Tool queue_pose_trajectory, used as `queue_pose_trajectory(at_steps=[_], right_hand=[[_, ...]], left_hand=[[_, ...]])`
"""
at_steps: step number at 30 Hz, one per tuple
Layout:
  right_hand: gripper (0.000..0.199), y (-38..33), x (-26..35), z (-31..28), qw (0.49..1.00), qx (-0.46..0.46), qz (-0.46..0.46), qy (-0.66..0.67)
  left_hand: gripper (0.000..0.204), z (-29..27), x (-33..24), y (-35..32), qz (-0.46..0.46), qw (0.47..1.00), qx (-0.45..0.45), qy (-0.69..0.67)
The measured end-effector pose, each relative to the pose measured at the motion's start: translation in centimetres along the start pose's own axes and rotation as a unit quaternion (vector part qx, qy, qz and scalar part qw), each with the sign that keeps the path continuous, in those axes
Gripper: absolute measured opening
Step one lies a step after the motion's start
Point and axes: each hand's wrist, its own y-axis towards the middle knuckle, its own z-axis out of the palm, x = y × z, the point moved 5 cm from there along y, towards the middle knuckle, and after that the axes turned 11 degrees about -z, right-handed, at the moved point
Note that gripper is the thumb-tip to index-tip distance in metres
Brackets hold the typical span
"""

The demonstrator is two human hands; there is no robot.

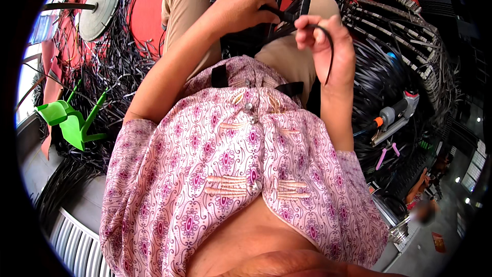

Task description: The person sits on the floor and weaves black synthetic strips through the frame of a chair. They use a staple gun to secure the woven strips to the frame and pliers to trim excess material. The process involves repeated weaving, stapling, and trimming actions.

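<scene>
Black strip held between both hands' fingertips

From my remote seat I have the fingers of the left hand (247, 6) bent inward, thumb and fingertips closed on the black strip (331, 54). Just beside them, the right hand (334, 46) has its thumb and forefinger together on the same strip, while its other fingers curl loosely. The strip spans the short gap between the two sets of fingertips, then leaves the right ones and bends down in front of the palm, its loose end hanging near the wrist. I cannot tell exactly how much of it the left fingers cover.

Right behind the fingertips I see a flat black piece (299, 9), but I cannot tell whether the fingers touch it. Below them are the beige trousers (287, 61), and nearer the camera the pink patterned blouse (241, 159).

Farther out, right of the right fingers, I make out a thick heap of dark strips (379, 72), with a grey-and-silver tool (394, 114) lying on it and a small pink piece (381, 159) nearby. Well left of the left fingers I find a grey disc (102, 18) over the red surface (146, 20), and a bright green plastic piece (74, 125) amid tangled black scraps (115, 82).
</scene>
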Motion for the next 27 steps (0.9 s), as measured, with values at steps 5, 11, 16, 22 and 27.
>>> queue_pose_trajectory(at_steps=[5,11,16,22,27], right_hand=[[0.033,2.7,-0.9,-0.2,0.982,0.089,-0.019,0.163],[0.025,4.1,-0.3,0.8,0.986,0.073,-0.127,-0.075],[0.02,5.6,1.4,2.3,0.968,0.054,-0.14,-0.2],[0.026,11.4,1.5,2.2,0.89,-0.021,-0.209,-0.405],[0.029,17.8,-5.5,-3.5,0.658,0.002,-0.291,-0.694]], left_hand=[[0.043,-0.3,-0.2,-0.4,0.049,0.999,0.011,0.011],[0.047,0.6,-0.7,-0.5,0.025,0.995,-0.059,0.074],[0.042,1.0,-0.9,-0.4,0.012,0.994,-0.075,0.084],[0.04,1.4,-0.8,-0.5,0.033,0.989,-0.113,0.085],[0.04,1.6,-1.3,-0.2,0.059,0.987,-0.122,0.086]])
